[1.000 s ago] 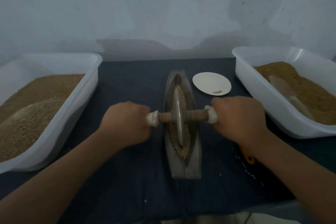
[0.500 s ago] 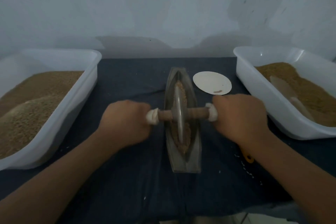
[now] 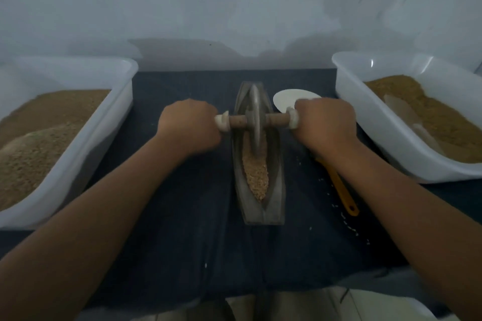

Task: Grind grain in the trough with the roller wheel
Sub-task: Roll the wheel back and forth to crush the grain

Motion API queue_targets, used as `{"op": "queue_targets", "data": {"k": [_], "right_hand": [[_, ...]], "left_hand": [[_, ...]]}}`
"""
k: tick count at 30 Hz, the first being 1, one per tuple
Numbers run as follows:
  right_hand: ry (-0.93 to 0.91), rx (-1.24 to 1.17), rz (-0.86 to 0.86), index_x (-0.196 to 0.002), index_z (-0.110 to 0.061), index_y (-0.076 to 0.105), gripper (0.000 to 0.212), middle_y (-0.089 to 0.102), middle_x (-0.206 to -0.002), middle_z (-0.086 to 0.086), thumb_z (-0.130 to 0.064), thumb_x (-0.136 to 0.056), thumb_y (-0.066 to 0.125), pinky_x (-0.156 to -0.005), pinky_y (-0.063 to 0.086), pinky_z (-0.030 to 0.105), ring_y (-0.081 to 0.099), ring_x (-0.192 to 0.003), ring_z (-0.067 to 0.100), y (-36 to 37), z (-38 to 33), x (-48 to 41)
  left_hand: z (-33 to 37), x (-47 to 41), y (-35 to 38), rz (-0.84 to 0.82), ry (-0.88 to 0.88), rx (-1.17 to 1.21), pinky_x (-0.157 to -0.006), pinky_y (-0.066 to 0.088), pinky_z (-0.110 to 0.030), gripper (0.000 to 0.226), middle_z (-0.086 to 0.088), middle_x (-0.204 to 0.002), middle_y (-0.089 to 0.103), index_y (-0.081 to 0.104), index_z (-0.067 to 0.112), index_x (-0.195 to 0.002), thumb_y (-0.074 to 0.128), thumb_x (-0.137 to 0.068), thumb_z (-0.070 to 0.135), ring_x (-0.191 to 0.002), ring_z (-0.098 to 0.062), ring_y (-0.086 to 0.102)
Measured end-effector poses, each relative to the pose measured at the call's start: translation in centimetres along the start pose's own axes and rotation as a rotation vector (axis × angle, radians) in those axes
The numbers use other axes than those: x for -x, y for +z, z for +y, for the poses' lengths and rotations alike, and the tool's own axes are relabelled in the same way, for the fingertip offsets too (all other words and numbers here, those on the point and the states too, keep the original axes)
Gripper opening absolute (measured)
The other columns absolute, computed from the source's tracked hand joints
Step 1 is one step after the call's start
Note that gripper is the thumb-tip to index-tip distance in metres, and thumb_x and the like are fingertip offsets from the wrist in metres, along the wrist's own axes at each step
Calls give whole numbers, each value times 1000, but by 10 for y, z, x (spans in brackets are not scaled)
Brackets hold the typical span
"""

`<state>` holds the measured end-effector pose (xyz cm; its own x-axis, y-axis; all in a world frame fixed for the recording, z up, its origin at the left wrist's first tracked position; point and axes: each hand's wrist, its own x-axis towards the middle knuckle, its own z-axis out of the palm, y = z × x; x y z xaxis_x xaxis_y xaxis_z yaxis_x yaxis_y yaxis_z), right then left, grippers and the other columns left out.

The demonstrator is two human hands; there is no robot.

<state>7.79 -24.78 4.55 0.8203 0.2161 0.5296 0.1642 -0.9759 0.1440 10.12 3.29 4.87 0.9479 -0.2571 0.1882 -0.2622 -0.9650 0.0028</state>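
Upright roller wheel (image 3: 255, 120) in grain-filled trough (image 3: 273, 190)

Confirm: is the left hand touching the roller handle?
Touching. The head view shows the left hand closed round the left end of the roller handle. The handle's white cap runs straight into the fist with no gap.

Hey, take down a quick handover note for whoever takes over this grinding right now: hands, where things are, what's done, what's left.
Hands: left hand and right hand each grip one end of the wooden handle.
Things: the wheel stands upright in the far half of the trough, on the dark cloth between the left tub and the right tub.
Done: grain in the near half looks coarse, partly crushed at most.
Left: roll back over it, probably several passes.
Nearby: a white dish and a yellow-handled tool.
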Motion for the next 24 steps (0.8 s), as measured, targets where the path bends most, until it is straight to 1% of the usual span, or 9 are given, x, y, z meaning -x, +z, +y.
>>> {"op": "queue_targets", "data": {"k": [2, 5, 7, 9, 12, 14, 17, 20, 24], "right_hand": [[-25, -13, 36, -63, -30, 35, 39, 34, -52, -11, -47, -95, 51, -42, 35, 26, 33, -42, 12, -6, 2, 34], [-39, -90, 24, -65, -31, 38, 33, 34, -53, -14, -56, -85, 46, -41, 39, 30, 39, -43, 14, -10, 4, 69], [24, -63, 12, -66, -29, 41, 38, 36, -54, -13, -54, -95, 46, -43, 40, 29, 41, -44, 13, -5, 3, 58], [77, -35, -31, -70, -26, 46, 41, 44, -57, -8, -48, -104, 44, -47, 43, 33, 45, -48, 16, 4, 2, 30], [86, -94, 0, -62, -27, 38, 44, 47, -57, -4, -34, -97, 63, -50, 41, 33, 43, -49, 18, 12, 0, -15], [87, -88, -38, -58, -26, 37, 45, 49, -56, -3, -30, -89, 70, -50, 40, 32, 42, -48, 18, 11, 0, -25], [73, 16, -102, -65, -24, 45, 35, 52, -58, -2, -35, -97, 55, -50, 33, 29, 41, -49, 16, 7, 2, -9], [-72, 23, 5, -67, -27, 37, 33, 33, -53, -11, -43, -91, 51, -47, 21, 24, 29, -43, 11, -8, 5, 30], [-121, -25, 26, -66, -29, 37, 27, 37, -54, -9, -48, -84, 44, -43, 31, 24, 38, -43, 16, -12, 8, 52]], "left_hand": [[-8, 32, 1, -7, 89, -16, -55, 39, -29, 22, 11, -66, 57, 55, 30, -68, 57, -79, 49, -61, -15, 57], [-13, 55, -1, 84, 178, -43, -47, 29, -23, 28, 13, -53, 48, 49, 31, -60, 53, -75, 54, -47, -9, 47], [-8, 39, -3, 73, 166, -76, -48, 35, -24, 29, 12, -53, 50, 51, 29, -58, 54, -76, 51, -48, -13, 50], [-3, 5, -7, 9, 111, -55, -57, 46, -31, 28, 9, -63, 57, 55, 27, -63, 54, -78, 51, -59, -20, 59], [-3, -38, -10, 12, 10, -40, -66, 50, -35, 37, 4, -75, 62, 57, 24, -68, 54, -79, 59, -69, -26, 60], [0, -43, -6, 53, -11, -39, -65, 47, -34, 38, 4, -74, 61, 57, 24, -68, 51, -78, 60, -66, -25, 57], [-3, -15, 4, 84, 20, -30, -59, 42, -31, 35, 7, -66, 58, 55, 25, -65, 49, -80, 55, -59, -21, 54], [-15, 35, 17, 104, 80, -16, -49, 28, -24, 30, 12, -60, 52, 52, 29, -64, 53, -79, 54, -52, -12, 47], [-18, 61, 24, 173, 100, 14, -47, 22, -20, 34, 14, -52, 46, 47, 30, -59, 50, -78, 58, -45, -7, 40]]}}
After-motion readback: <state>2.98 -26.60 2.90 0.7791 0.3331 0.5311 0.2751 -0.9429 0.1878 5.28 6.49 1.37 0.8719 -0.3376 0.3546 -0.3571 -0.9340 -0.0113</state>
